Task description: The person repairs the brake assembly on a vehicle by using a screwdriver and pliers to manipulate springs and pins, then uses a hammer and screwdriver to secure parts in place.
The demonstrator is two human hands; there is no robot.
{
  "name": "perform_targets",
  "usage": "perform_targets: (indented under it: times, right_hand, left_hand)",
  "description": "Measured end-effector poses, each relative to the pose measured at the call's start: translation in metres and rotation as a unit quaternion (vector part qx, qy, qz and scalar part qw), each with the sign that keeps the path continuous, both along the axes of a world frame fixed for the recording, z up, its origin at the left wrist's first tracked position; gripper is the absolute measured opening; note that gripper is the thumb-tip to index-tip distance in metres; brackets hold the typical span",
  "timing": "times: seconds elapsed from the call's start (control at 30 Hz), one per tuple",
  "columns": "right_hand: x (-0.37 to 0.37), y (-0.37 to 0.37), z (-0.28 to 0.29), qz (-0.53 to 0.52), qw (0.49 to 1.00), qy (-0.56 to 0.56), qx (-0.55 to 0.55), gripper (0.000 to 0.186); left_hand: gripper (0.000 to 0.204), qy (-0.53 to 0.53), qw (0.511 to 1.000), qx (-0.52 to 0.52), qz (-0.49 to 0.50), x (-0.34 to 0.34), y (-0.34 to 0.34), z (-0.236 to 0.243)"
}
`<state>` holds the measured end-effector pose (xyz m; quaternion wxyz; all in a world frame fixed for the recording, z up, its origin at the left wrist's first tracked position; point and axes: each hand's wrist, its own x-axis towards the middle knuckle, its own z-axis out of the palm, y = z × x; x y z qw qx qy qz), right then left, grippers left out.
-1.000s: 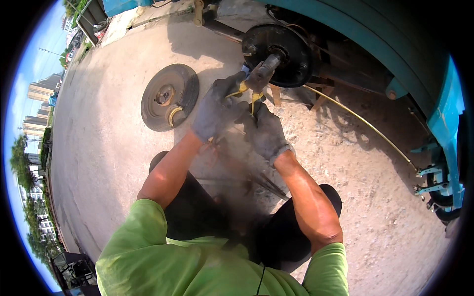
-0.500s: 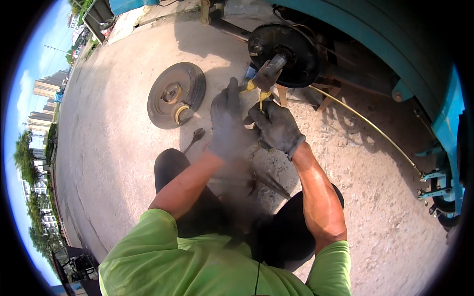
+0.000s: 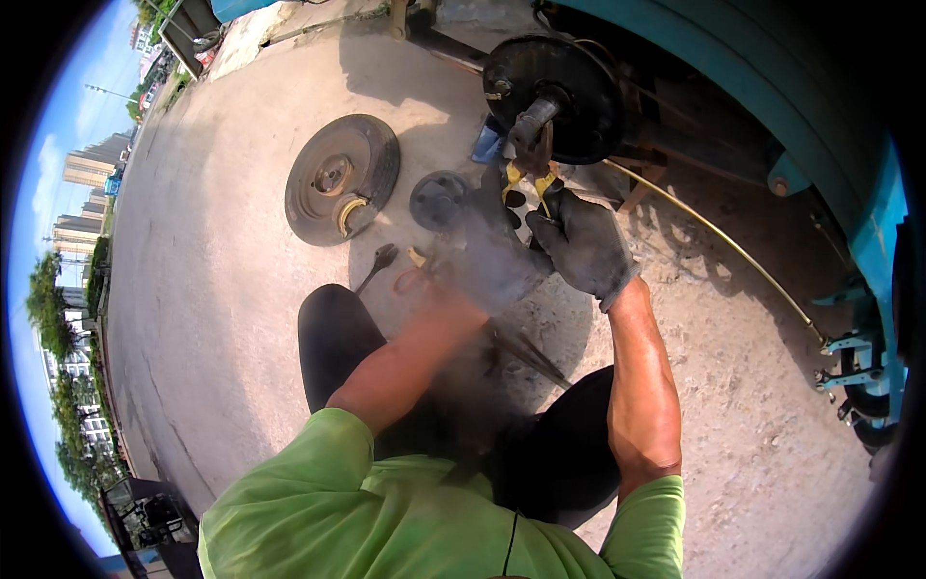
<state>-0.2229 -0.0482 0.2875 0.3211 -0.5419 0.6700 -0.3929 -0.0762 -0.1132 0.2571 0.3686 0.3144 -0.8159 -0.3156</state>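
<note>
Below the teal vehicle body [image 3: 772,87], we count one dark round backing plate [image 3: 569,92] with one axle stub [image 3: 532,125] projecting from its centre toward us. We work with two gloved hands. Our right hand [image 3: 584,241] sits just under the stub, its grip closed on one yellow-handled tool [image 3: 545,183], apparently pliers, whose nose points up at the stub. Our left hand [image 3: 497,265] lies just beside the right one and is motion-blurred; we cannot tell whether its grip is closed or what it holds.

On the sandy ground [image 3: 222,289] to the left we count three loose items: one brake drum [image 3: 340,179] lying flat with one curved yellow piece [image 3: 349,214] on its rim, one smaller dark disc [image 3: 440,200] between drum and hands, and one wrench [image 3: 378,262] near our left knee. One thin yellowish line [image 3: 723,241] runs from the plate to the right along the ground.
</note>
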Motion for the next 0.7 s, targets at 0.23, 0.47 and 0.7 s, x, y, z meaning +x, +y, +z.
perform_targets:
  times: [0.23,0.47,0.7]
  right_hand:
    - [-0.019,0.035,0.072,-0.094,0.940,0.324,0.040,0.027]
    - [-0.022,0.058,0.095,-0.115,0.969,0.214,-0.040,0.034]
    - [-0.010,0.052,0.079,-0.097,0.993,-0.067,-0.001,0.034]
  left_hand:
    - [0.113,0.106,0.981,0.157,0.041,-0.056,0.074,0.017]
    - [0.095,0.256,0.864,0.420,-0.104,-0.045,0.083,0.061]
    - [0.062,0.117,0.886,0.442,-0.081,0.010,0.043,0.056]
